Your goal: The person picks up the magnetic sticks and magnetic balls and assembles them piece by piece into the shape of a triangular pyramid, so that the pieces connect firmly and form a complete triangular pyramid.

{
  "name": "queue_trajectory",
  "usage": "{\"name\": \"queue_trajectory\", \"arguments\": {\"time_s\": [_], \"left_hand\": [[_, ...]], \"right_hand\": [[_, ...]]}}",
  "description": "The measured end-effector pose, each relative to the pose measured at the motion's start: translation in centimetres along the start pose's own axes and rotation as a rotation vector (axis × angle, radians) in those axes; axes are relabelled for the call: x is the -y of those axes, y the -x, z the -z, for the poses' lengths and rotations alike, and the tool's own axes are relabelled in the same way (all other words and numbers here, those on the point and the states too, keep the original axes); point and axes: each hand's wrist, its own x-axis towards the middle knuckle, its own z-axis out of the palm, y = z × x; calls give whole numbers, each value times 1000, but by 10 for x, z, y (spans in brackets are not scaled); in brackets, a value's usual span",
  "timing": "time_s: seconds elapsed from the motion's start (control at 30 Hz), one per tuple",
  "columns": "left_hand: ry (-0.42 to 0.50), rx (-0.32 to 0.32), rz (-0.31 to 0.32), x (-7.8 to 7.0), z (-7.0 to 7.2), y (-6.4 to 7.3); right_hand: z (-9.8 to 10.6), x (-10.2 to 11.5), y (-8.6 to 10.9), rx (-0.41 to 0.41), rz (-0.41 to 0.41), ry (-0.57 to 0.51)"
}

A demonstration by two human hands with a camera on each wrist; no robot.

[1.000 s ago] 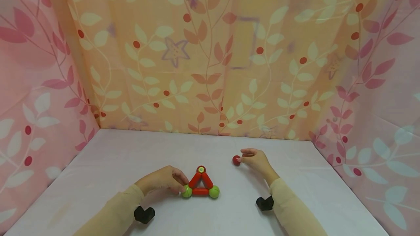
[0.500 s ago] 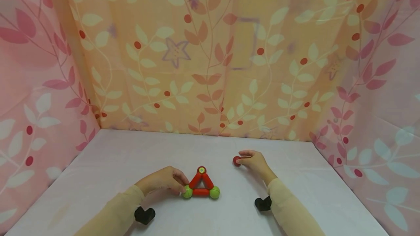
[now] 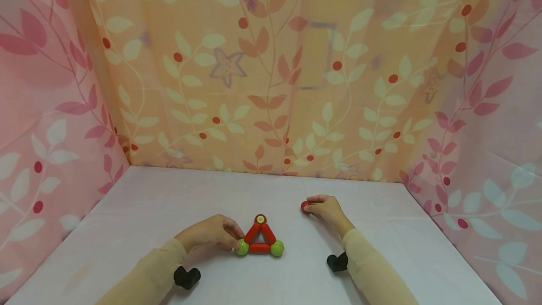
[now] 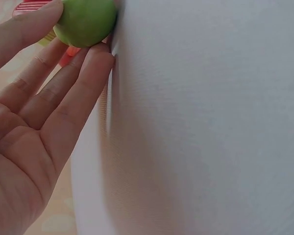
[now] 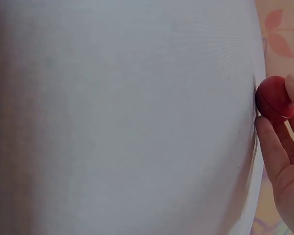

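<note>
On the white table lies a triangle of red rods point(image 3: 259, 247) with a green ball at each front corner and a red joint with a yellow-green centre point(image 3: 260, 220) at its far tip. My left hand point(image 3: 214, 231) pinches the left green ball point(image 3: 242, 247); the left wrist view has the thumb on one side of this ball point(image 4: 85, 22) and fingers on the other. Further back and to the right, my right hand point(image 3: 329, 212) holds a loose red ball point(image 3: 305, 207) between thumb and fingers. In the right wrist view the red ball point(image 5: 274, 99) rests against the tabletop.
The right green ball point(image 3: 277, 248) of the triangle stands apart from both hands. A black piece hangs at each wrist, the left one point(image 3: 187, 277) and the right one point(image 3: 337, 262). Floral cloth walls point(image 3: 271, 69) enclose the table point(image 3: 169, 192) at the back and sides.
The right forearm has shifted slightly left, and its fingers have come further round the red ball. My left hand and the triangle have stayed in place.
</note>
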Motion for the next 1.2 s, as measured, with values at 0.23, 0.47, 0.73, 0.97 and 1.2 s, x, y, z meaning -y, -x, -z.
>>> {"name": "queue_trajectory", "arguments": {"time_s": [0.23,0.47,0.73,0.97,1.2], "left_hand": [[3,0,0,1,0,-1],[-4,-8,-3,2,-1,-1],[-9,7,-43,4,1,-1],[33,36,-60,6,1,-2],[45,26,-36,7,-1,-2]], "right_hand": [[-1,1,1,-16,-3,-1],[-5,7,8,-1,15,-18],[-11,14,15,22,15,-3],[-14,18,19,30,30,15],[-17,22,22,26,68,34]]}}
